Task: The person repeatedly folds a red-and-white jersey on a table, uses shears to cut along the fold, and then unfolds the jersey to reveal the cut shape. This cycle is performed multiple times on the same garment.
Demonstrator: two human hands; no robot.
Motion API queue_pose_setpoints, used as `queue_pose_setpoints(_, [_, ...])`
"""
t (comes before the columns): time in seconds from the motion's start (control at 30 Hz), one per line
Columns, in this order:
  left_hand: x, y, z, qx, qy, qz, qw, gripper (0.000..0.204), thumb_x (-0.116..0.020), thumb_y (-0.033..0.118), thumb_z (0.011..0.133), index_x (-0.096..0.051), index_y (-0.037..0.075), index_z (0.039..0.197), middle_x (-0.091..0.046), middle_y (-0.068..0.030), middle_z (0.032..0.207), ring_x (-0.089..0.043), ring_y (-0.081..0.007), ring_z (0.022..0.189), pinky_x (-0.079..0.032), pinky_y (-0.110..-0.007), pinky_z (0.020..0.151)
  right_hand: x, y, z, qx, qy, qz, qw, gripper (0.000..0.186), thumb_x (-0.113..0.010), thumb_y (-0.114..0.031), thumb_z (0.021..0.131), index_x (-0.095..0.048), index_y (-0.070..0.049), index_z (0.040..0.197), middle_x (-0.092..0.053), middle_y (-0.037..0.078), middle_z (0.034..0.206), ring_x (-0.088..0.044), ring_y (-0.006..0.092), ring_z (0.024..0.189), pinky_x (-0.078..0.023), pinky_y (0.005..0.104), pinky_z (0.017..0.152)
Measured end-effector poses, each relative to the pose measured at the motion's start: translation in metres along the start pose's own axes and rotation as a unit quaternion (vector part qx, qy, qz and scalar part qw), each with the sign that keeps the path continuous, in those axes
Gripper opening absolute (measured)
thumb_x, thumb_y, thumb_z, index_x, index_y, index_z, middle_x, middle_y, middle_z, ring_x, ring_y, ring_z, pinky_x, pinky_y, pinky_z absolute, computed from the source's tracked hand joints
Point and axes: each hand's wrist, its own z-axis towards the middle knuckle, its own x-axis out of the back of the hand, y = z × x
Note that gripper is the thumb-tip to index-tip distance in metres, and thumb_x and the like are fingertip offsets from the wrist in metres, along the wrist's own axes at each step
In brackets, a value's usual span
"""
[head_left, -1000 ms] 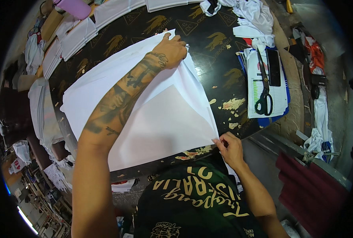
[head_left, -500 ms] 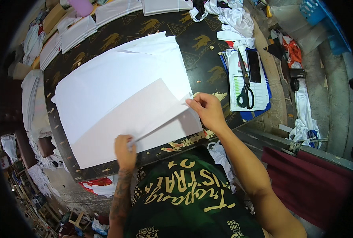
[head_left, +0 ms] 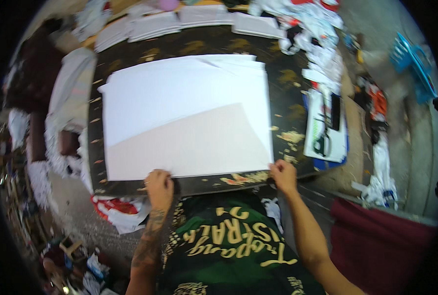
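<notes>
Sheets (head_left: 189,98) lie on the table (head_left: 284,98), left of scissors (head_left: 322,146).

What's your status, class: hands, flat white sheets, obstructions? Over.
Bare left hand at near edge, bare right hand at near-right corner of thin, flat white sheets. Sheets rest on dark patterned table. Black-handled scissors off right, not obstructing.

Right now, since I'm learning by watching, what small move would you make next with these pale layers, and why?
I'd probably slide the left hand out to the near left corner of the greyish top layer: it sits partway along the near edge, leaving that corner unheld, while the right hand is at the near right corner.
</notes>
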Motion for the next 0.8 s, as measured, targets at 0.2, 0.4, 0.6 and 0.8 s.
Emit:
queue_pose_setpoints(0.2, [0.021, -0.024, -0.002, 0.025, 0.007, 0.024, 0.999, 0.037, -0.068, 0.011, 0.088, -0.067, 0.01, 0.125, -0.06, -0.0156, 0.126, -0.053, -0.0372, 0.126, -0.036, -0.052, 0.109, 0.014, -0.01, -0.002, -0.013, -0.026, 0.048, 0.998, 0.027, -0.081, -0.024, 0.093, -0.069, -0.001, 0.085, -0.066, 0.008, 0.067, -0.062, 0.0162, 0.061, -0.049, 0.0358, 0.059])
queue_pose_setpoints(0.4, [0.078, -0.163, -0.02, 0.265, 0.19, 0.117, 0.938, 0.029, -0.067, 0.017, 0.099, -0.064, 0.007, 0.126, -0.063, -0.017, 0.124, -0.057, -0.0385, 0.121, -0.043, -0.051, 0.102, 0.004, -0.057, -0.023, 0.029, -0.085, 0.005, 0.996, 0.026, -0.076, -0.023, 0.099, -0.067, -0.003, 0.087, -0.066, 0.004, 0.068, -0.062, 0.0108, 0.061, -0.046, 0.0292, 0.057])
queue_pose_setpoints(0.6, [0.098, -0.232, -0.021, 0.343, 0.147, -0.155, 0.915, 0.021, -0.082, 0.018, 0.093, -0.071, 0.0, 0.094, -0.071, -0.0124, 0.089, -0.07, -0.0243, 0.083, -0.055, -0.036, 0.078, -0.072, -0.11, -0.057, -0.268, -0.31, 0.247, 0.878, 0.041, -0.073, -0.049, 0.102, -0.071, -0.008, 0.106, -0.069, -0.003, 0.085, -0.063, 0.0107, 0.064, -0.045, 0.0282, 0.058])
queue_pose_setpoints(0.8, [0.105, -0.22, -0.004, 0.353, 0.04, -0.12, 0.927, 0.023, -0.085, 0.019, 0.086, -0.071, 0.001, 0.088, -0.066, -0.0113, 0.088, -0.066, -0.026, 0.084, -0.053, -0.041, 0.079, -0.103, -0.129, -0.057, -0.359, -0.127, 0.278, 0.882, 0.038, -0.08, -0.049, 0.096, -0.071, -0.012, 0.097, -0.067, -0.005, 0.077, -0.059, 0.0097, 0.059, -0.041, 0.028, 0.058])
